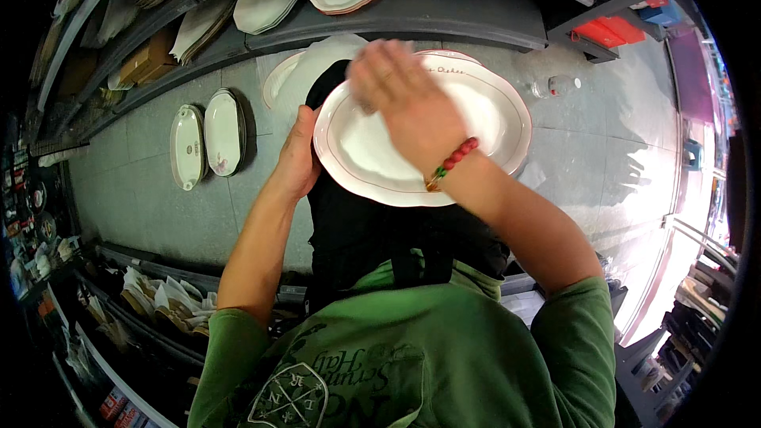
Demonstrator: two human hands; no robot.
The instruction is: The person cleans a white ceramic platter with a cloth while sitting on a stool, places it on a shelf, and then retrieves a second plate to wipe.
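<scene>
An oval white ceramic dish with a scalloped, red-lined rim lies across my black-trousered legs, and its rim bears writing. My left hand grips its left edge, thumb uppermost. Over the dish's upper left is my right hand, blurred, with a beaded bracelet on the wrist. A small dark patch shows below its fingertips; whether it is something held or a shadow is unclear. Beyond the dish, another red-rimmed dish peeks out, mostly hidden. Further left, a translucent white sheet partly covers a pale plate on the floor.
Two stacks of oblong plates, one beside the other, stand on the grey tiled floor at left. A low shelf with plates runs ahead. A plastic bottle lies at right. Behind me stands another shelf.
</scene>
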